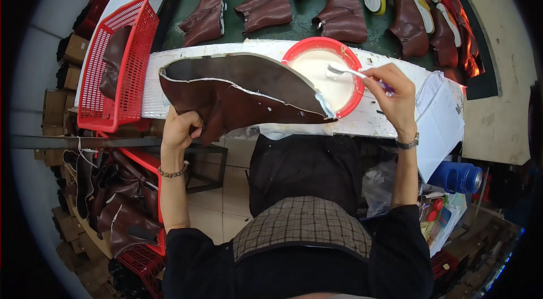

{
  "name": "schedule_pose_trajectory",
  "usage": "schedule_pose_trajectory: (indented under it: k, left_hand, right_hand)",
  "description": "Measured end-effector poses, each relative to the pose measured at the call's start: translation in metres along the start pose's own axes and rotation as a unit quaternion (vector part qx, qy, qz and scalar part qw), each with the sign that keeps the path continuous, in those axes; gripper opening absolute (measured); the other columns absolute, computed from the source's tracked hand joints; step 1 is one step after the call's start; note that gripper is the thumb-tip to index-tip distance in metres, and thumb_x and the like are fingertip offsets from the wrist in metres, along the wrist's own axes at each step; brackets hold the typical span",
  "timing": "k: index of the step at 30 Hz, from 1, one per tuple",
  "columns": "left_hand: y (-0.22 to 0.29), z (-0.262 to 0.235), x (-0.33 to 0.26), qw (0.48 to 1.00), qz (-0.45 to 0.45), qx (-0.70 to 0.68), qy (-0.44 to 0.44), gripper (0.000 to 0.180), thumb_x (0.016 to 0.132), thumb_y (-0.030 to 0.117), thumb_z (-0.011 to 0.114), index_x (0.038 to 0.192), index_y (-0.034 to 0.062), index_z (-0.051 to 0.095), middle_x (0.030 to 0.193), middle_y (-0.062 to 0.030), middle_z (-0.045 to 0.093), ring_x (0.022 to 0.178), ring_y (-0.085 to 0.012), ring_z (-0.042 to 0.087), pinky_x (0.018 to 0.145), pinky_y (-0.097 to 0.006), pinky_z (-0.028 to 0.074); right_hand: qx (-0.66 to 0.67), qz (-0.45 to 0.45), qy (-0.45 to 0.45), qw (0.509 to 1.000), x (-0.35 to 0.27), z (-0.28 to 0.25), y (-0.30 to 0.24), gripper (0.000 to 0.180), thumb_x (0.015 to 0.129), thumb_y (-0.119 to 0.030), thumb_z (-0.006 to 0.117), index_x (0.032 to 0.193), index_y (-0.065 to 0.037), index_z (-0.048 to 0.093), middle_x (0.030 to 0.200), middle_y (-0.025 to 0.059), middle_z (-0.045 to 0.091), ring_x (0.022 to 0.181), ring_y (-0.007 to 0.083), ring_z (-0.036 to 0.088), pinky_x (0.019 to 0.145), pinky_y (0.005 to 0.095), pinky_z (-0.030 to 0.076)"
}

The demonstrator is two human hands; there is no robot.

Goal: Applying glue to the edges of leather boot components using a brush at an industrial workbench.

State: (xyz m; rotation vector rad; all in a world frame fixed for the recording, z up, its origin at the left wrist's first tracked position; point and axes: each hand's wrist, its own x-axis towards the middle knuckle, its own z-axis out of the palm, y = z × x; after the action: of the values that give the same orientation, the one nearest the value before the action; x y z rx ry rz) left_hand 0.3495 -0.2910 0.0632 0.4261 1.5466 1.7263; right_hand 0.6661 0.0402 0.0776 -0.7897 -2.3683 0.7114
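Left hand [180,128] grips brown boot upper [237,95] mid-frame; right hand [396,95] pinches brush [346,71], bristles in red bowl [323,76], probably glue.

A dark brown leather boot upper [237,95] is held open and roughly level just left of the red bowl [325,76], its toe tip touching the bowl's near rim. A white glue line is seen along its edges. The bowl is filled with white glue. A white-bristled brush [345,71] is dipped into the bowl from the right, its bristles coated.
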Motion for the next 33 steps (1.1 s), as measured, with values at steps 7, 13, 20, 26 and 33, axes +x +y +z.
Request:
schedule_pose_trajectory:
  k: [7,13,20,26,33]
  left_hand:
    - [0.002,0.02,0.004,0.996,-0.061,-0.036,-0.047,0.042,0.069,-0.017,0.047,0.106,-0.0032,0.061,0.07,-0.0069,0.058,0.044,-0.0126,0.044,0.036,-0.025,0.028]
    - [0.006,0.003,0.008,0.996,-0.015,-0.077,-0.035,0.042,0.068,-0.016,0.048,0.107,-0.0048,0.06,0.067,-0.0085,0.058,0.042,-0.0139,0.043,0.035,-0.026,0.028]
    - [-0.003,0.041,0.009,0.988,-0.096,-0.046,-0.109,0.037,0.067,-0.015,0.047,0.099,-0.0074,0.063,0.064,-0.0099,0.056,0.041,-0.0135,0.038,0.035,-0.026,0.024]
    - [-0.013,0.045,0.012,0.97,-0.145,-0.046,-0.189,0.056,0.071,-0.019,0.044,0.125,-0.0062,0.056,0.076,-0.0114,0.061,0.044,-0.0117,0.042,0.036,-0.026,0.028]
    - [0.001,0.069,0.003,0.959,-0.179,0.027,-0.216,0.057,0.07,-0.016,0.044,0.125,-0.0077,0.058,0.071,-0.0084,0.06,0.043,-0.0088,0.042,0.038,-0.025,0.029]
  right_hand:
    - [0.109,-0.227,0.031,0.967,0.029,0.008,-0.041,0.019,0.077,-0.011,0.086,0.095,-0.009,0.079,0.092,0.0008,0.072,0.081,0.0143,0.066,0.078,0.0306,0.041]
    - [0.114,-0.138,0.011,0.984,-0.008,0.0,-0.014,0.016,0.079,-0.012,0.086,0.093,-0.009,0.079,0.089,0.0008,0.072,0.079,0.0124,0.065,0.079,0.0289,0.04]
    - [0.113,-0.183,0.006,0.977,0.026,0.007,-0.032,0.012,0.082,-0.012,0.084,0.093,-0.009,0.079,0.088,-0.0001,0.072,0.069,0.0095,0.062,0.079,0.0288,0.037]
    - [0.124,-0.24,-0.018,0.963,0.049,0.008,-0.041,0.012,0.083,-0.014,0.084,0.093,-0.009,0.08,0.085,-0.0017,0.071,0.065,0.0076,0.059,0.079,0.0275,0.036]
    - [0.082,-0.249,-0.06,0.963,0.05,-0.003,-0.051,0.014,0.079,-0.011,0.085,0.093,-0.009,0.08,0.086,-0.0001,0.072,0.075,0.0101,0.061,0.082,0.0285,0.037]
